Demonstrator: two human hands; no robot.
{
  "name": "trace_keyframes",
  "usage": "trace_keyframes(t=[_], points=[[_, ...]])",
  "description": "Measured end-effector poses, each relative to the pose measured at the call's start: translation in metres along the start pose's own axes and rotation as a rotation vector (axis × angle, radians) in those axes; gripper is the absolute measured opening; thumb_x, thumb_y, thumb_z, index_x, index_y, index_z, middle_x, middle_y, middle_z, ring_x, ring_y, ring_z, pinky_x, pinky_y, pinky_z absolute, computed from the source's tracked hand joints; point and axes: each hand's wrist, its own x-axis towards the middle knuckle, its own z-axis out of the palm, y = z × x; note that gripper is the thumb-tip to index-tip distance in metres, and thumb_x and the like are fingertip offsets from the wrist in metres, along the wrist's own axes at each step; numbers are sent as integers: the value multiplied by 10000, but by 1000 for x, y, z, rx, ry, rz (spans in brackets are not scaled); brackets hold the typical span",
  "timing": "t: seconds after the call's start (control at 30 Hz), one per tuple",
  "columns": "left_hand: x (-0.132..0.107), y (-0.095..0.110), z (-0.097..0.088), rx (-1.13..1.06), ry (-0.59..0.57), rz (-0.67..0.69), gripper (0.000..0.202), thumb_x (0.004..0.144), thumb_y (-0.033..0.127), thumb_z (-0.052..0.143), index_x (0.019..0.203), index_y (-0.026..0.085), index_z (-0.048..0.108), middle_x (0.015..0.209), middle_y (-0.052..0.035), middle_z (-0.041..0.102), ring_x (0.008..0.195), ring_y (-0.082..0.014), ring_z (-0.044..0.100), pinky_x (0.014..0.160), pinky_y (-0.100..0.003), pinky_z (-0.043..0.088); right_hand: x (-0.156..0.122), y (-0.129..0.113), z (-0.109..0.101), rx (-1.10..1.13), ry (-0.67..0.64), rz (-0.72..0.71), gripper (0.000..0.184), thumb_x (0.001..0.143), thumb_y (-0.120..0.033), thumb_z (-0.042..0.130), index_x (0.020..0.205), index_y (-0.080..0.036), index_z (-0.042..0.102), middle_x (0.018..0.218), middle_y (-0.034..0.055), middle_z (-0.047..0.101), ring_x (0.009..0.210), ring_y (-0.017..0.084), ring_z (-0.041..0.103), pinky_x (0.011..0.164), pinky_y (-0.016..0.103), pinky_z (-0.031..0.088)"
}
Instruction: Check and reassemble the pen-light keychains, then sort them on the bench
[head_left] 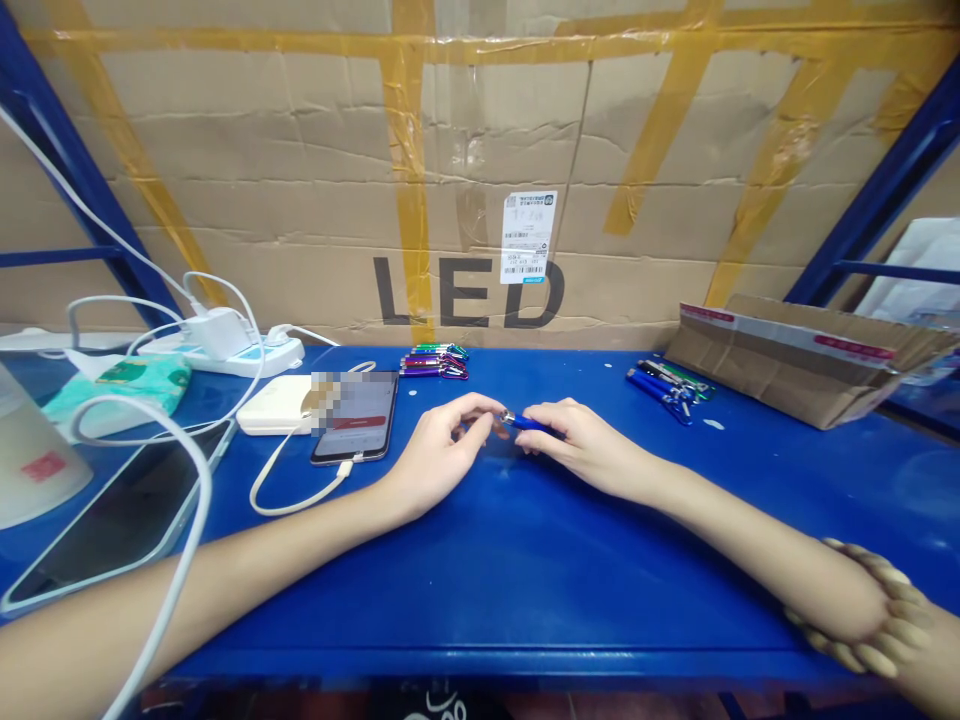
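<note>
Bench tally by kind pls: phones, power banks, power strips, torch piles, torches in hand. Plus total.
Phones: 2
Power bank: 1
Power strip: 1
Torch piles: 2
Torch held by left hand and right hand: 1
Total: 7

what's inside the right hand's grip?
A small blue torch, its silver tip pinched by the left hand. The right hand covers the rest of the barrel, so its rear end is hidden.
</note>
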Motion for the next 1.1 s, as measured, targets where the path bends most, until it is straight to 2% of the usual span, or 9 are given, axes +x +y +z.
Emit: trace_keyframes(t=[0.13, 0.23, 0.37, 0.47, 0.6, 0.7, 0.8, 1.0, 1.1], points=[[-1, 2, 0, -71, -32, -18, 223, 847, 343, 472, 882, 178, 619, 770, -11, 669, 712, -136, 587, 651, -238, 418, -1, 1, 0, 83, -52, -24, 307, 908, -407, 397, 900, -172, 594, 826, 11, 645, 700, 135, 558, 654, 241, 373], [1, -1, -1, -23, -11, -62, 202, 773, 354, 585, 759, 160, 639, 723, -17, 667, 658, -136, 576, 617, -240, 409, -4, -2, 2, 111, -85, -29, 311, 904, -424, 394, 983, -189, 582, 939, 27, 651, 801, 159, 584, 724, 261, 401], [3, -5, -2, -111, 6, -151, 218, 741, 362, 619, 709, 146, 621, 617, -7, 625, 599, -127, 565, 603, -242, 418, -5, -2, 5, 88, -33, 34, 351, 892, -448, 401, 1124, -217, 528, 1104, 52, 615, 949, 200, 574, 819, 319, 405], [2, -4, -2, -49, 49, -123, 233, 746, 379, 611, 696, 151, 625, 618, -6, 616, 600, -126, 549, 594, -242, 411, -5, -2, 6, 29, -8, 54, 336, 886, -440, 419, 1082, -205, 558, 1014, 55, 646, 848, 194, 596, 758, 311, 416], [-1, 1, 0, 118, 68, -54, 229, 776, 403, 571, 779, 174, 583, 717, 5, 598, 662, -128, 524, 593, -243, 391, -4, -6, 5, 80, -46, 38, 313, 890, -420, 419, 969, -168, 586, 837, 34, 656, 673, 149, 563, 607, 253, 399], [-2, 4, 1, 265, 4, -28, 280, 835, 431, 471, 713, 188, 540, 709, 12, 527, 725, -147, 501, 651, -271, 386, -5, -8, 5, 147, -75, 11, 315, 892, -410, 418, 1000, -167, 586, 848, 22, 658, 659, 135, 545, 603, 239, 401], [-2, 5, 0, 361, -71, -23, 427, 876, 440, 375, 588, 183, 557, 763, -4, 488, 816, -165, 493, 752, -304, 375, -5, -6, 5, 196, -99, -11, 307, 892, -392, 426, 1021, -182, 608, 899, 13, 668, 699, 133, 568, 649, 236, 411], [-2, 6, 0, 302, -31, -4, 452, 864, 435, 396, 526, 175, 548, 784, -8, 436, 811, -165, 476, 789, -308, 363, -2, -4, 2, 108, -83, -25, 322, 875, -430, 454, 1007, -209, 647, 807, 2, 680, 669, 138, 578, 648, 239, 390], [-2, 3, -1, 172, -6, 11, 440, 871, 456, 359, 579, 185, 545, 778, -12, 453, 805, -171, 475, 769, -296, 363, -2, -6, 1, 91, -60, -6, 321, 867, -439, 465, 995, -211, 650, 753, -4, 672, 647, 136, 574, 618, 234, 382]])
